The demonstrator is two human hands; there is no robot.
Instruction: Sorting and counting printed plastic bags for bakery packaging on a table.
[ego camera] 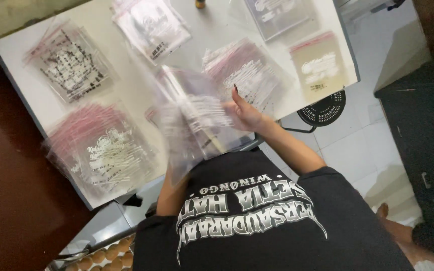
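Observation:
A motion-blurred bundle of clear zip plastic bags, with white print and red strips, is held up over the front edge of the white table. My right hand grips the bundle's right side, its dark-nailed thumb raised. My left forearm rises under the bundle, and that hand is hidden behind the bags. Several piles of similar bags lie on the table: a front left pile, a back left pile, a back middle pile and a middle right pile.
A tan-tinted bag pile and a clear one lie at the table's right end. Below that end stands a black perforated stool on white tiles. A dark cabinet fills the right. Brown round pieces on a tray show at bottom left.

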